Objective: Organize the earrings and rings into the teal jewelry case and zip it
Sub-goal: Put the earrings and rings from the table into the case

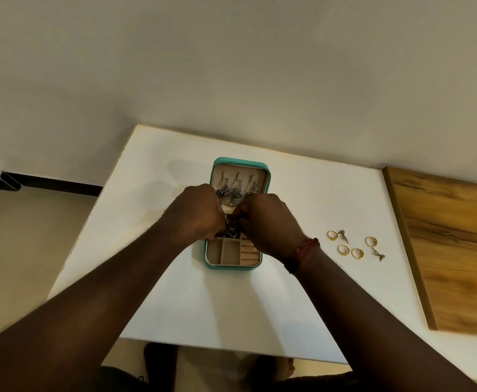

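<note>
The teal jewelry case (233, 265) lies open in the middle of the white table (175, 292), its lid flat at the far side. Three silver dangling earrings (236, 190) hang on hooks inside the lid. My left hand (196, 212) and my right hand (271, 222) meet over the case's hinge, fingers curled around a small dark earring (232, 229) and the beige strap (229, 209) there. The front beige compartments (230, 251) hold nothing. Several gold rings (350, 246) and two small silver earrings (377, 254) lie loose on the table to the right.
A wooden board (452, 250) borders the table on the right. The wall runs along the table's far edge. The floor shows on the left, and my feet are visible below the table's near edge.
</note>
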